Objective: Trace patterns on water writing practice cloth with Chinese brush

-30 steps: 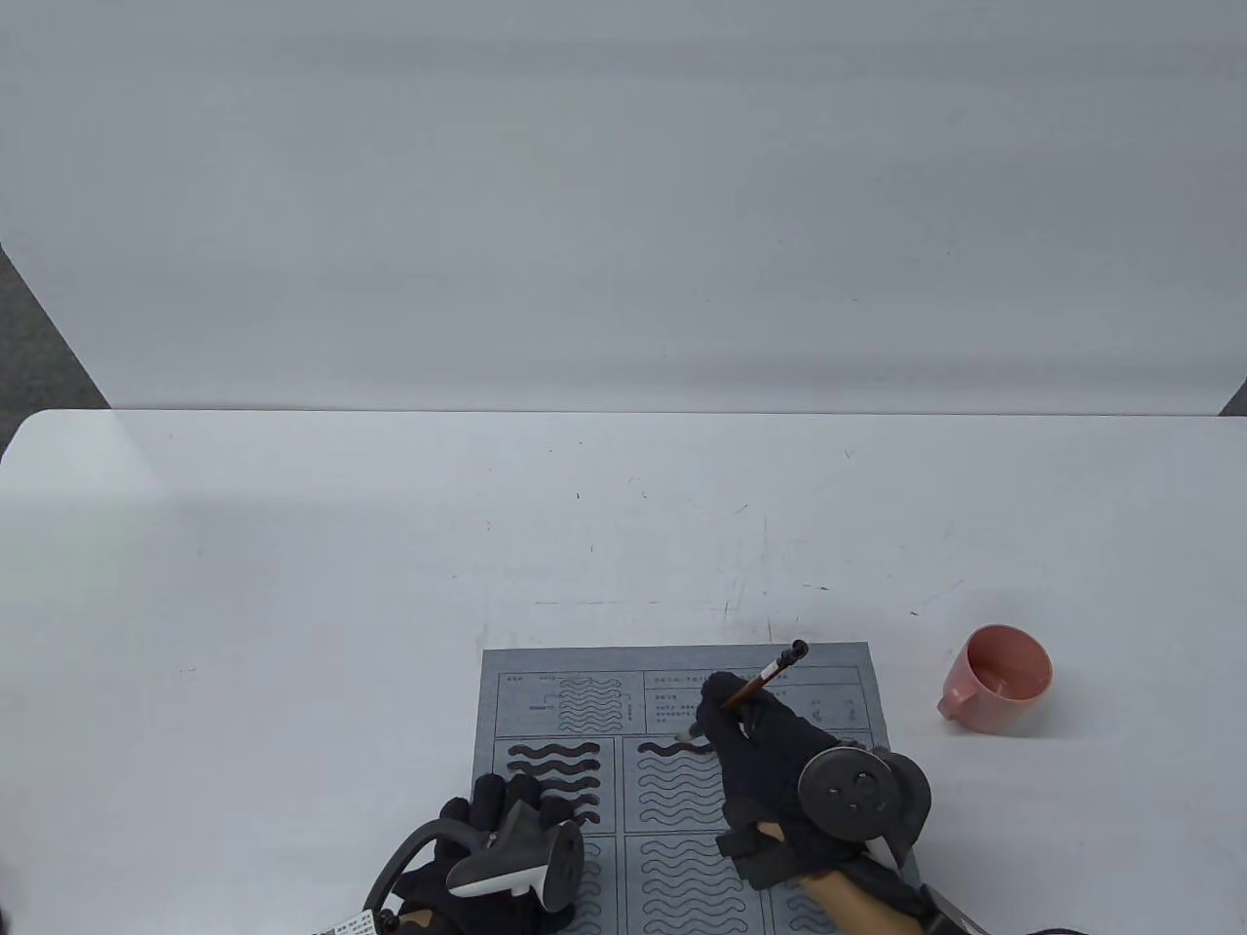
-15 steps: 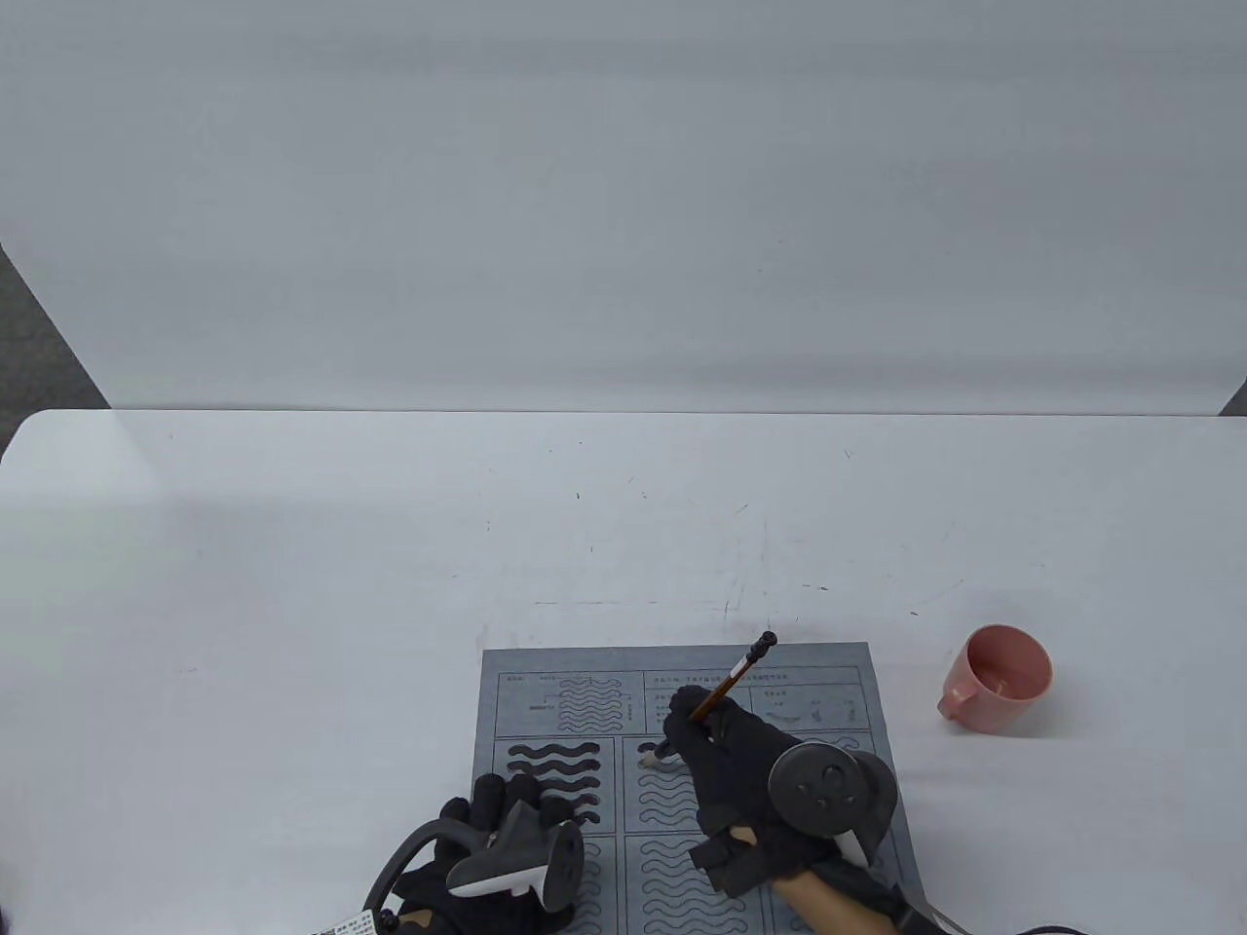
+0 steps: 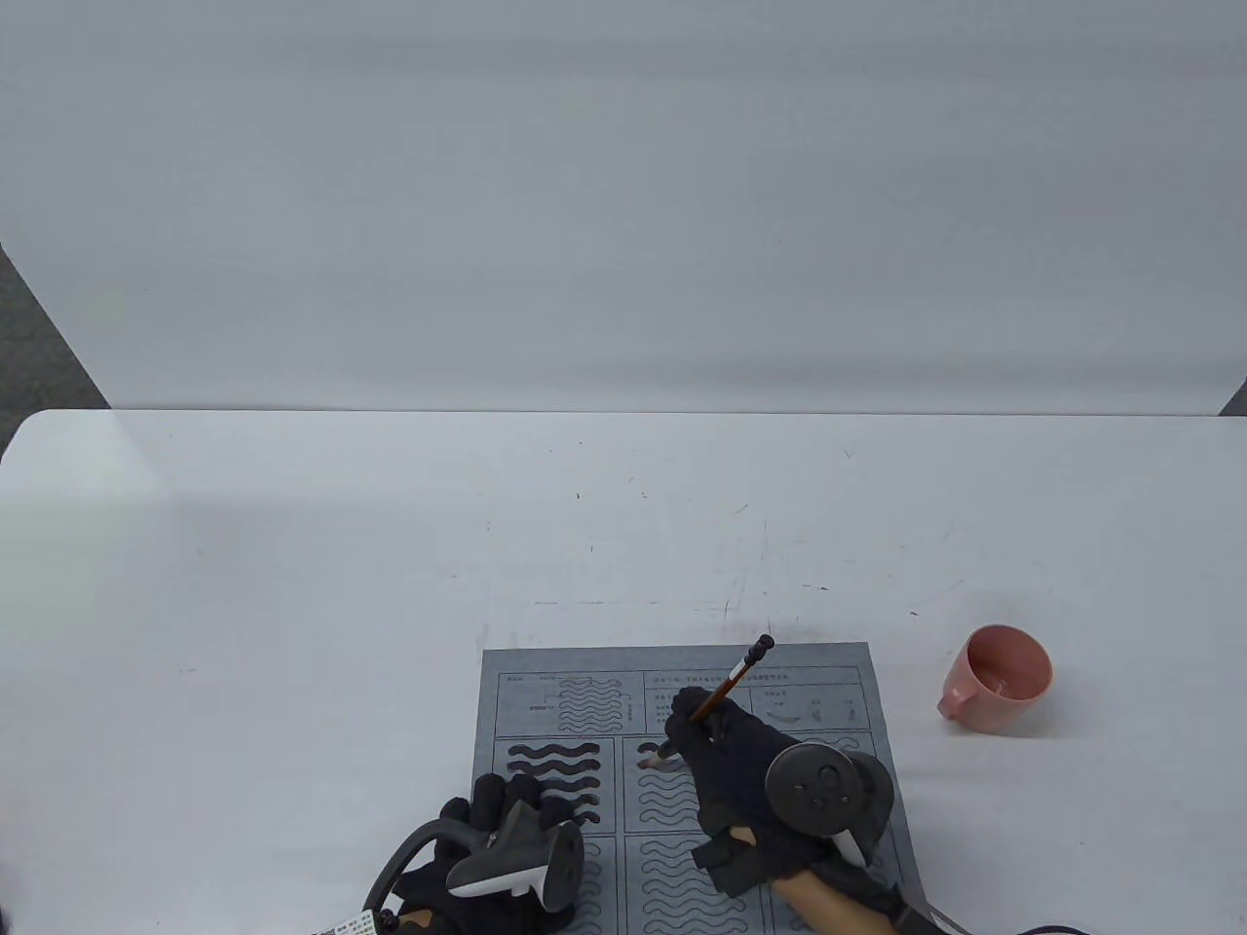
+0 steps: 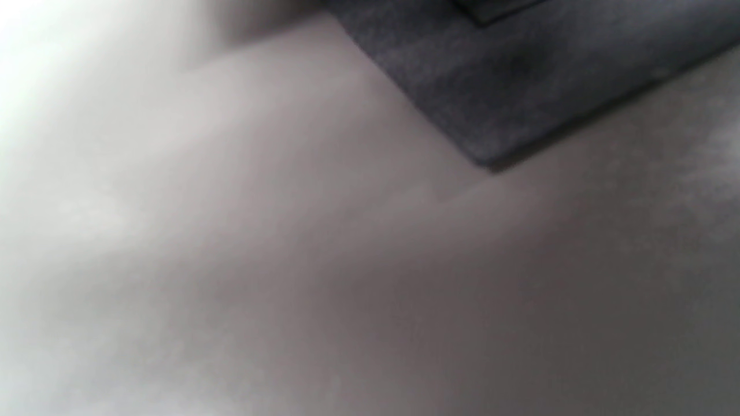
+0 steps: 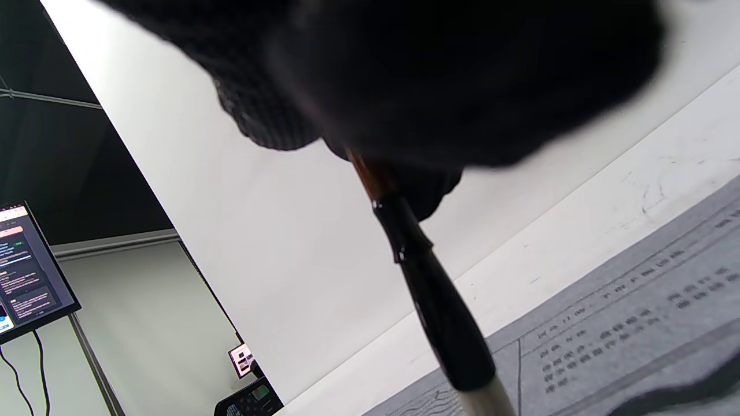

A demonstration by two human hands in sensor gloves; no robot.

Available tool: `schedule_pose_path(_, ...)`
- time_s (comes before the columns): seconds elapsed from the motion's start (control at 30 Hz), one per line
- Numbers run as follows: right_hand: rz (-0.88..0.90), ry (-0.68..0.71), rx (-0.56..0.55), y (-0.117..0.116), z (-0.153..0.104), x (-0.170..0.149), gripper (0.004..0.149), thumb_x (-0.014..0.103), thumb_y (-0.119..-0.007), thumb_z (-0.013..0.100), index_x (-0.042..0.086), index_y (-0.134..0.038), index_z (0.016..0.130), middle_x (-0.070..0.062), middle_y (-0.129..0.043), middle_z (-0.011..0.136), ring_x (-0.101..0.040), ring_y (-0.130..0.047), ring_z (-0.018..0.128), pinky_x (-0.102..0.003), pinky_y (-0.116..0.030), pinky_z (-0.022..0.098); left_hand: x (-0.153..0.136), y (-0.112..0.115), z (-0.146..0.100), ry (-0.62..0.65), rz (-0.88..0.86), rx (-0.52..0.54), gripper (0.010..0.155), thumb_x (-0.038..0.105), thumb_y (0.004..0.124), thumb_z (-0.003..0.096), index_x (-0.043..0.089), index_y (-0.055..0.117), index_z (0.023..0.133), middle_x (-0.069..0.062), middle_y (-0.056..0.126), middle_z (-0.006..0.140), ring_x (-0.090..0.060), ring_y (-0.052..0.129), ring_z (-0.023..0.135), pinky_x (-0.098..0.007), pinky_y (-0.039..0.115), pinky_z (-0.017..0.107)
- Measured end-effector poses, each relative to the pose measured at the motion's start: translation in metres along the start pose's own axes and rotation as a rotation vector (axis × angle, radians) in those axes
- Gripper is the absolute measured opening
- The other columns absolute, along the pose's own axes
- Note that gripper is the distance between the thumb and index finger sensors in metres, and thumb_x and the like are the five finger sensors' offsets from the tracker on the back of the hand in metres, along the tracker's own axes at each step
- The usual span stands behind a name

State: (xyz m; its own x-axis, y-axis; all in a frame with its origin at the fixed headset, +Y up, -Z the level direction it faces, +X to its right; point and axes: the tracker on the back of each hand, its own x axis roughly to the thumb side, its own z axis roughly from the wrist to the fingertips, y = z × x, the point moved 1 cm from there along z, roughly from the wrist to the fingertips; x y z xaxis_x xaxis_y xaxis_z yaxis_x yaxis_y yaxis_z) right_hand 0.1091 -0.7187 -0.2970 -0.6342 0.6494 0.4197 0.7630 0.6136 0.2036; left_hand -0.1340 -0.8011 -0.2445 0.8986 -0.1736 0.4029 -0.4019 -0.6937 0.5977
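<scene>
A grey water writing cloth (image 3: 585,682) printed with wavy line panels lies at the table's front middle. The upper left panel (image 3: 553,769) shows dark wet waves. My right hand (image 3: 726,740) grips a brown Chinese brush (image 3: 726,682), tilted up to the right, its tip (image 3: 651,760) on the left end of the middle panel's second wave. In the right wrist view the brush's black ferrule (image 5: 439,306) runs down from my gloved fingers (image 5: 404,75). My left hand (image 3: 487,828) rests flat on the cloth's lower left part. The left wrist view shows only a cloth corner (image 4: 491,86).
A pink cup (image 3: 999,680) stands on the white table (image 3: 292,584) to the right of the cloth. A white backdrop (image 3: 623,195) rises behind the table. A monitor (image 5: 29,266) shows in the right wrist view, off the table.
My right hand moved left with the brush, from the right end of the middle panel's first wave to the left end of the line below. In the last half second it barely moved. My left hand stayed still.
</scene>
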Motion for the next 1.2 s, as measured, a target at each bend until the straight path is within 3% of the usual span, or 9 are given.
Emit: schedule_pose_path(1.2,-0.036,-0.031,0.007,0.0096,0.0005,-0.0058,0.039,0.031,-0.086,0.047,0.002,-0.089,0.074,-0.020,-0.107,0.060,-0.012,-0.097,0.000,-0.035,-0.081,-0.012,0.0000,0.0000,0.0000,0.000,0.000,0.000,0.090,0.064,0.030,0.0351,0.029,-0.033,0.088,-0.016,-0.034,0.098,-0.053,-0.021,0.097,-0.072,0.008,0.074)
